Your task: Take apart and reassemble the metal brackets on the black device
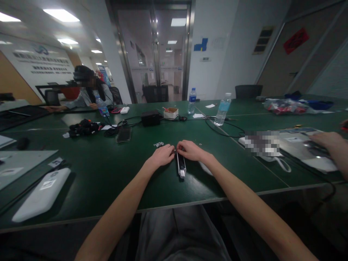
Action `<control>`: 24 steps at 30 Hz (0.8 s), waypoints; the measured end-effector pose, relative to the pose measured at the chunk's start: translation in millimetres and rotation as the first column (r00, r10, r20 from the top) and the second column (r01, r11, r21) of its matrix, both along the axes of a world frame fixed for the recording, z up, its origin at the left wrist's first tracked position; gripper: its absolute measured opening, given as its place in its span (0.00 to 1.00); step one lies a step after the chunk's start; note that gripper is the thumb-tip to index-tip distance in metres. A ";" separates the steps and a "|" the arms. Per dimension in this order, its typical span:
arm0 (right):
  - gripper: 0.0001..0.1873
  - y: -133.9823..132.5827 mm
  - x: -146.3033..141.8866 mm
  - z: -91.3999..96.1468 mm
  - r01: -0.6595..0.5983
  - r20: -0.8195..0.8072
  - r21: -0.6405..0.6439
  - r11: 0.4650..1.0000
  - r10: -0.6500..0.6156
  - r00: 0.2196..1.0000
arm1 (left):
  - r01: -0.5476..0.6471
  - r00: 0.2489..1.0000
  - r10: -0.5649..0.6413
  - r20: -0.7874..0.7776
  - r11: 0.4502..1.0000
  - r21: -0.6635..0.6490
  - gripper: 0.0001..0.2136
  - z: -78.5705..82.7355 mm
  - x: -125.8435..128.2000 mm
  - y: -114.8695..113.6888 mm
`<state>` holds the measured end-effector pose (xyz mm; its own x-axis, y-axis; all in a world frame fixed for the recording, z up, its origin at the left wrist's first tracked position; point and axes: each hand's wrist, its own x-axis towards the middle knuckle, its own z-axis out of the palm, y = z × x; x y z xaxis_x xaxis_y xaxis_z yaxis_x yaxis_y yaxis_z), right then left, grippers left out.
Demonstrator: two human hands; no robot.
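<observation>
A long, narrow object, black with white edges and a pale near end (181, 167), lies on the green table and points toward me. My left hand (163, 155) is at the far end of it, fingertips pinched together around a small dark bit too tiny to name. From the other side my right hand (189, 150) bends its fingers onto that same far end, touching it. The two hands' fingertips almost meet there. Just beyond my left hand sits a small grey-white piece (158, 144). Part of a white item (206, 168) shows beneath my right forearm.
Water bottles (223, 109) (191, 101), a black box with cables (150, 118) and a small open carton (170, 113) stand farther back. A white power bank (42, 195) lies at left. Another person's hand (328, 143) reaches in at right; a person (88, 88) sits across the table.
</observation>
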<state>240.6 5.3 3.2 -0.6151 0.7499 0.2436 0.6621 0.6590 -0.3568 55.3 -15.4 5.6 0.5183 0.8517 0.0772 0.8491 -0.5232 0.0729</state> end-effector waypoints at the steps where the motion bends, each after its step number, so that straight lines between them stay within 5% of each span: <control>1: 0.05 0.6 0.1 -0.9 0.002 0.002 0.005 1.000 -0.002 1.000 | 0.003 1.000 -0.003 0.001 1.000 0.002 0.08 -0.5 -0.3 0.4; 15: 0.06 1.4 1.0 -1.4 0.018 0.043 0.049 0.999 -0.020 0.999 | 0.006 1.000 -0.006 0.002 1.000 0.001 0.09 -1.3 -4.2 3.5; 24: 0.11 9.9 23.1 7.0 0.171 0.108 0.108 0.979 -0.183 0.977 | 0.028 0.999 -0.029 0.044 0.999 0.020 0.08 -2.1 -7.8 6.3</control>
<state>263.8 15.2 10.1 -0.5034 0.8254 0.2556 0.8044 0.5557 -0.2101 47.5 -9.1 3.6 0.5382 0.8348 0.1166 0.8299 -0.5489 0.0995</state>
